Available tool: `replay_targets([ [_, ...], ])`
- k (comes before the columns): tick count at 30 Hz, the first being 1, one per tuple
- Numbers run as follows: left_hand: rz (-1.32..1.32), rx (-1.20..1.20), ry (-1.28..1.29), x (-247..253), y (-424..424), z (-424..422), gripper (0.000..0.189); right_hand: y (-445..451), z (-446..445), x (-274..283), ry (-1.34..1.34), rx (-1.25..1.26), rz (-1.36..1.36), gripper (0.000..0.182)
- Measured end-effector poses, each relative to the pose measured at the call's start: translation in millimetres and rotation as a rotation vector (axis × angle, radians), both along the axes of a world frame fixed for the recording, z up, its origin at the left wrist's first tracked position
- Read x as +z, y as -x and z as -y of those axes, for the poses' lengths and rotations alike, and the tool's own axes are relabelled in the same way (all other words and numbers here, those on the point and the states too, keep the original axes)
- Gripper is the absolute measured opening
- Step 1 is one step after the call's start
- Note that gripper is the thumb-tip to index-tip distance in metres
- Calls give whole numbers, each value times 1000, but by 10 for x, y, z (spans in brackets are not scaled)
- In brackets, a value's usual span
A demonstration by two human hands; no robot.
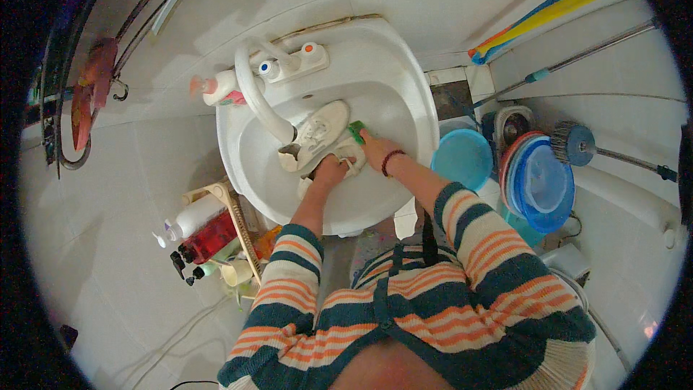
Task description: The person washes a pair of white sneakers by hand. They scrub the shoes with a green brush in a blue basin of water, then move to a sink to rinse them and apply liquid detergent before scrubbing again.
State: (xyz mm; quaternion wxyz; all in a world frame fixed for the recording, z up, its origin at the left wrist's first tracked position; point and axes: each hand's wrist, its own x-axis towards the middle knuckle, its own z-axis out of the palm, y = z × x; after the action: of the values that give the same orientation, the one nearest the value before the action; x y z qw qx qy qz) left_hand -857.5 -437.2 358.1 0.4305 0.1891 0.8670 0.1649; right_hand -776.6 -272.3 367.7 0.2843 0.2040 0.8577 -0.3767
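Two white lace-up shoes lie in a white washbasin [260,195]. One shoe [327,124] rests under the curved end of the faucet spout [260,103], with nothing holding it. My left hand [331,170] grips the other shoe [354,168], its fingers at the opening and laces. In my right hand [376,149] is a small green brush [357,131], held at the toe end of that same shoe. The brush's underside is hidden.
A pump bottle [219,89] stands on the basin's left rim. Bottles fill a beige rack [238,216] at lower left. Right of the basin are a light-blue basin [463,160], stacked blue and red basins [547,184] and a long-handled round brush [574,143].
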Motion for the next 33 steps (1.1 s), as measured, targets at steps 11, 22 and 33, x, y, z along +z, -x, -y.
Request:
replay_targets([
  [11,-172,-126,-48,-285,23,211,66,77,-73,25,196,84,60,51],
  [22,-132,-102,5,8,-6,6,62,-144,-210,599,73,153,157,51],
  [33,128,450,-544,194,-118,219,33,-26,-577,779,59,79,-145,44],
])
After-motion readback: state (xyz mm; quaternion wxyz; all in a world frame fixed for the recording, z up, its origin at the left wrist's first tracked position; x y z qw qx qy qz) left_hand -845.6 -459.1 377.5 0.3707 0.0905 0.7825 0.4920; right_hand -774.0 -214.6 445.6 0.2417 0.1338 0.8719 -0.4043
